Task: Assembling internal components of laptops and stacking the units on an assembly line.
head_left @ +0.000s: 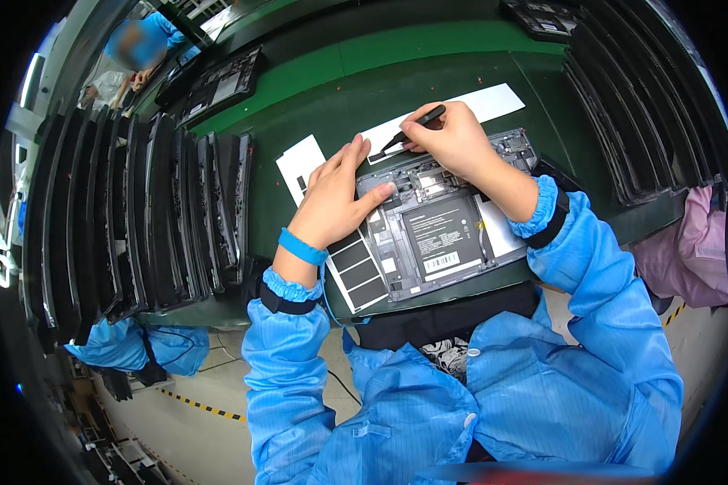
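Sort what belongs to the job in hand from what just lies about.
Likely in use:
open laptop, left hand on it
black pen-like tool in the right hand
white strip by the tool's tip
sheet with black rectangles

Seemingly lying about:
left row of dark casings
right row of dark casings
laptop base at back left

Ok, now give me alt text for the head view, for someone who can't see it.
A person's right hand holds a slim black tool with its tip at a white strip, just beyond an opened laptop. The left hand lies over the laptop's far left corner, fingers spread. Rows of dark panels stand on both sides.
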The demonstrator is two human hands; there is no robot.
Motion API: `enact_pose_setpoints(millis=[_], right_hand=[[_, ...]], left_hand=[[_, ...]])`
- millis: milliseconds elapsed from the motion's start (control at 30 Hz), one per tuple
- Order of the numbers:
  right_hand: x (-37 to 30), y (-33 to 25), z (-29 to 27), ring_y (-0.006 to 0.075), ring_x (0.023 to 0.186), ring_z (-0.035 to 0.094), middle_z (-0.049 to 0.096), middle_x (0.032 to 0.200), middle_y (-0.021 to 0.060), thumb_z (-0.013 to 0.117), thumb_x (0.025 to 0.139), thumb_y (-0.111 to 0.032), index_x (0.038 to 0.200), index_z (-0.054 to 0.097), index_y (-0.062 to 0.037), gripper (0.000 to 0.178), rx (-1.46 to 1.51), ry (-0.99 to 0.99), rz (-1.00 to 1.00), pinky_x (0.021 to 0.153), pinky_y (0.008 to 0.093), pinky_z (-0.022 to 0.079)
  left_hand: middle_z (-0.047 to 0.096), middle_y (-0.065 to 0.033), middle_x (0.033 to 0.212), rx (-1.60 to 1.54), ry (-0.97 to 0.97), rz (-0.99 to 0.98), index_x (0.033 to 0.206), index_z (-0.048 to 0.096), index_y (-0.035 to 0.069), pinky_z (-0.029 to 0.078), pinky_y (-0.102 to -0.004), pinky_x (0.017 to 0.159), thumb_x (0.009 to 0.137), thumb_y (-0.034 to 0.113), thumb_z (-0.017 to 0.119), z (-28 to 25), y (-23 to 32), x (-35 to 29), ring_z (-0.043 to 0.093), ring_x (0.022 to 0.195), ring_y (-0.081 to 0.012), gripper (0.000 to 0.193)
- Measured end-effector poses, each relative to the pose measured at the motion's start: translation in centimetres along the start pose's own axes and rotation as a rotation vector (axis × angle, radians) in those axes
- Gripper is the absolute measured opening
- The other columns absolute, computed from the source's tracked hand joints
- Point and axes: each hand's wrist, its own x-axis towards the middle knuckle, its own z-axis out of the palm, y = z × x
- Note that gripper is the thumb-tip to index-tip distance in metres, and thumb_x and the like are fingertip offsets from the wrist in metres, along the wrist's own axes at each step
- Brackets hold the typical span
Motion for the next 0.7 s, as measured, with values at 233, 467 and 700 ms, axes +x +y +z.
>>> enact_pose_setpoints(millis=[233, 467, 700], right_hand=[[0.0, -0.1, 0.1, 0.021, 0.068, 0.068, 0.07, 0.074, 0.0136, 0.067, 0.078, -0.02, 0.085, 0.072, 0.0001, 0.022, -0.251, 0.049, -0.038, 0.064, 0.0314, 0.052], [0.3, 0.5, 0.2, 0.0212, 0.071, 0.069, 0.071, 0.076, 0.0134, 0.067, 0.078, -0.019, 0.086, 0.072, 0.0004, 0.022, -0.172, 0.014, -0.049, 0.068, 0.0305, 0.054], [-0.3, -0.4, 0.3, 0.0165, 0.073, 0.07, 0.07, 0.076, 0.0125, 0.067, 0.082, -0.01, 0.092, 0.068, 0.0063, 0.019, 0.074, -0.018, -0.049, 0.066, 0.027, 0.055]], left_hand=[[0.049, -0.0174, 0.139, 0.057, -0.008, -0.008, 0.142, 0.031, -0.005, 0.031, -0.0424, 0.109, 0.089, 0.038, 0.062, 0.0, 0.2, 0.1, 0.042, 0.13, -0.036, 0.075], [0.055, -0.0209, 0.128, 0.164, -0.026, -0.098, 0.139, 0.037, -0.003, 0.039, -0.0452, 0.101, 0.085, 0.044, 0.065, 0.0, 1.1, 0.6, 0.05, 0.122, -0.0363, 0.077], [0.055, -0.0168, 0.132, 0.113, -0.024, -0.111, 0.139, 0.038, -0.003, 0.036, -0.0408, 0.105, 0.092, 0.034, 0.058, -0.3, 1.7, 0.5, 0.046, 0.125, -0.0347, 0.063]])
